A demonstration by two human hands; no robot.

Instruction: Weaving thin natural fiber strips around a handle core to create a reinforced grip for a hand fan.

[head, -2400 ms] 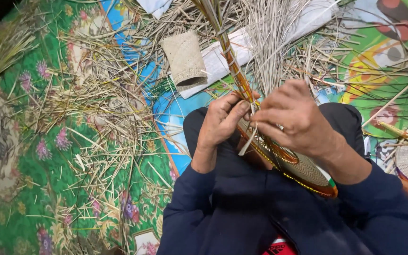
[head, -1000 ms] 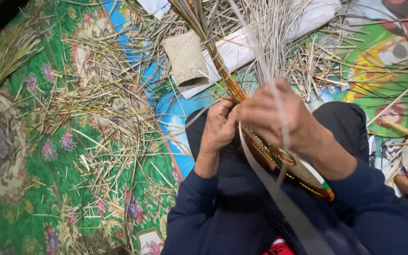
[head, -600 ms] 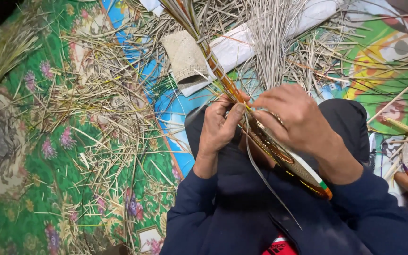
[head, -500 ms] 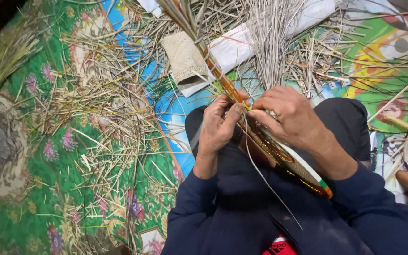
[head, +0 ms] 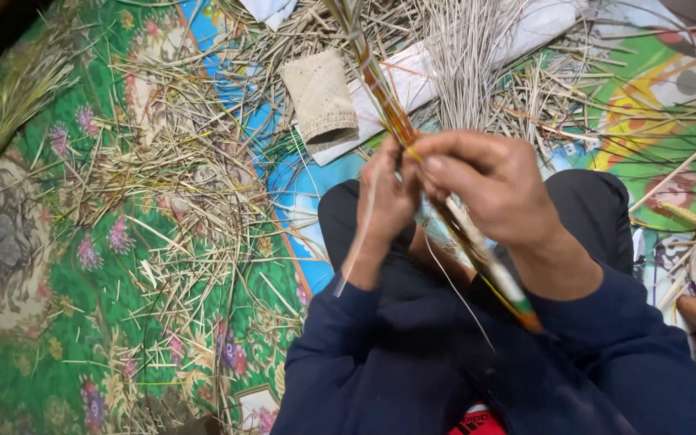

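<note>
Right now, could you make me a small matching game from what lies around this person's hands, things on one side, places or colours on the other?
Things:
1. woven cuff
2. wrapped stick
3. loose straw
4. green cloth

Places or states:
A. scattered over the floor covering to the left of the knees
B. pinched between left hand and right hand
C. spread under everything, with purple flowers
D. pale tan, lying beyond the hands beside a white bundle

Pairs: 1-D, 2-B, 3-A, 4-C
</note>
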